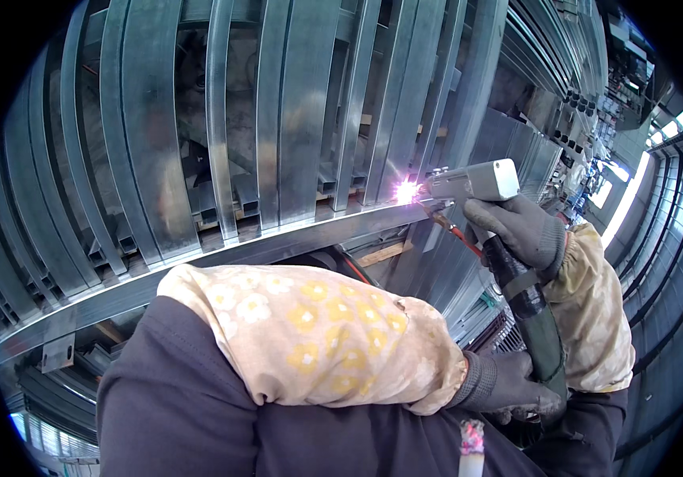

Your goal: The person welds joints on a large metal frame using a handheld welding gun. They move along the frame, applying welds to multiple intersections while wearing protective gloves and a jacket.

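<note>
My right hand (520, 230), in a grey glove, is wrapped round the grip of a silver handheld welding gun (481, 181). The gun's tip points left at a bright pink-white weld spot (407, 191), where upright metal tubes (298, 111) meet a long metal rail (302, 238). From the grip a thick dark cable sleeve (534, 326), bound with black tape, runs down toward me. Lower down, my gloved left hand (508, 385) is closed round that sleeve, its fingertips partly hidden. My left forearm, in a flowered sleeve cover, crosses in front of my body.
A thin red-orange line (465, 240) hangs beneath the gun. Stacked metal tubes (544, 48) lie at the upper right, and a piece of wood (385, 254) shows under the rail. At the lower edge a burning cigarette (472, 449) sticks up. Corrugated wall panels stand far right.
</note>
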The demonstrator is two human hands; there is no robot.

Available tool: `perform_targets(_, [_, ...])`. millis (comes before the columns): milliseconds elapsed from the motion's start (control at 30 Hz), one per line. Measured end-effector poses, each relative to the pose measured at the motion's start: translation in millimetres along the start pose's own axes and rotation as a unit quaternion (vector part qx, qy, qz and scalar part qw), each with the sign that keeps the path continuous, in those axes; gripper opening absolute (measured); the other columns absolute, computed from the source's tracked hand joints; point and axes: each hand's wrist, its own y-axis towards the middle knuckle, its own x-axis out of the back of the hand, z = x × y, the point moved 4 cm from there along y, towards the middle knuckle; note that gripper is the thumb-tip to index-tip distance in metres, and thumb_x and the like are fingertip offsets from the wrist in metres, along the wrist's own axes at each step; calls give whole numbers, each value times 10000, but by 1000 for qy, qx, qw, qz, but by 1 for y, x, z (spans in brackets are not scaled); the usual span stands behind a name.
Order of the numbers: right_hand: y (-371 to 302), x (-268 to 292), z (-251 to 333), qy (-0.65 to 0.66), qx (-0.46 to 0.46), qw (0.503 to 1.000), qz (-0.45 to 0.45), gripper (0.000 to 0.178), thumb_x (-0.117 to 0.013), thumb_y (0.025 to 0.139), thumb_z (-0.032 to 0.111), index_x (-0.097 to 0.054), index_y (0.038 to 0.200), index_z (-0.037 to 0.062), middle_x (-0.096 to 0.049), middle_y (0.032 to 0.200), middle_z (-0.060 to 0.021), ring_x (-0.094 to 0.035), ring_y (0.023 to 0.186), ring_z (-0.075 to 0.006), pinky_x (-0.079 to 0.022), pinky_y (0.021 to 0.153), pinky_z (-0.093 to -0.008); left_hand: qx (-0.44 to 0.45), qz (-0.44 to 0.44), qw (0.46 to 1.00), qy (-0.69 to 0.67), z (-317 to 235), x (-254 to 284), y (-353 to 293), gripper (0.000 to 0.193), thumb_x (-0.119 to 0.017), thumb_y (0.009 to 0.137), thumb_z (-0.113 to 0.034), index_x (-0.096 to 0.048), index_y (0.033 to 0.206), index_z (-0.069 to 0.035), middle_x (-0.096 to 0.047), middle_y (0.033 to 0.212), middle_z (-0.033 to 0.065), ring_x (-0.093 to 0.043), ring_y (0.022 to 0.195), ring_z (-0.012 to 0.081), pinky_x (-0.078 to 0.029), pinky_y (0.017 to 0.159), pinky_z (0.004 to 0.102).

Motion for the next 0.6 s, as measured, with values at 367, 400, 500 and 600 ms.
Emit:
perform_targets(367, [-83,-16,3,252,33,950,-184,367,-530,1049,345,-673,1073,8,-687,900,-95,-625,659,-128,-513,578,-275,106,-12,969,222,24,-13,-13,391,-742,829,-405,-712,986,-49,-695,861,51,-650,783,167,-509,695,344])
perform_targets(400, [-90,-18,0,291,53,929,-224,370,-531,1048,335,-651,1126,-6,-695,909,-106,-631,655,-133,-515,566,-267,129,-22,958,255,25,-12,-17,454,-776,787,-456,-748,965,-39,-742,886,84,-708,843,199,-542,741,368])
perform_targets(500, [-140,-38,-6,356,133,860,-339,406,-507,1054,324,-594,1204,-42,-696,925,-130,-631,618,-140,-506,525,-247,184,-59,914,357,39,-16,-36,537,-779,754,-512,-755,960,-16,-753,915,127,-718,877,235,-548,782,382])
perform_targets(600, [-147,-43,-9,404,307,801,-319,439,-484,1062,310,-532,1247,-85,-660,1042,-173,-641,691,-119,-509,515,-209,237,-147,843,461,25,-12,-53,716,-771,729,-545,-652,1100,56,-733,1006,179,-709,987,299,-549,847,403])
